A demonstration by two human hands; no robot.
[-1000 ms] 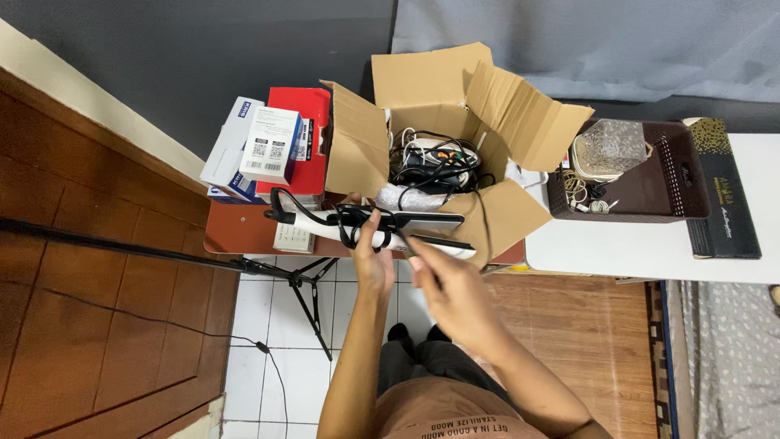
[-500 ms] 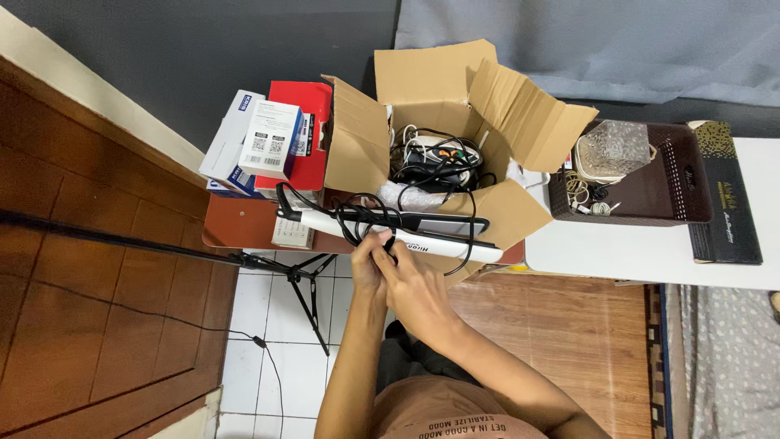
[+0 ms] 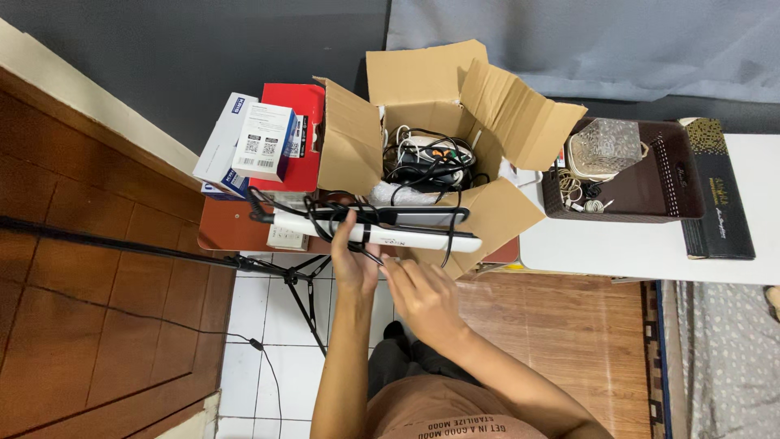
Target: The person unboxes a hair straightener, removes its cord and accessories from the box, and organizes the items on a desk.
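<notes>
Nearest to us, our right hand [image 3: 422, 294] hangs just below the table edge with its fingers loosely curled; it seems to pinch a loop of the black cord [image 3: 382, 254], though the view is too small to be sure. Just beside it, our left hand [image 3: 354, 254] is wrapped around the middle of the white and black hair straightener [image 3: 382, 236], gripping it firmly and holding it level over the front edge of the brown table [image 3: 231, 232]. The cord is coiled in loops around the straightener's handle end and trails down past its plates.

Behind the straightener stands the open cardboard box [image 3: 443, 138], its flaps spread wide; the front flap sits directly behind the tool and partly blocks our view of the tabletop. Inside lies a tangle of black cables and a power strip [image 3: 426, 158]. To the left of the box a red box [image 3: 292, 138] carries smaller white and blue boxes [image 3: 244, 146]. A black tripod [image 3: 292, 280] stands under the table on the white tiles. To the right, on a white table [image 3: 634, 248], a dark brown basket [image 3: 650, 175] holds a clear glass piece and small cords, with a black and gold box [image 3: 719, 191] touching its far side.
</notes>
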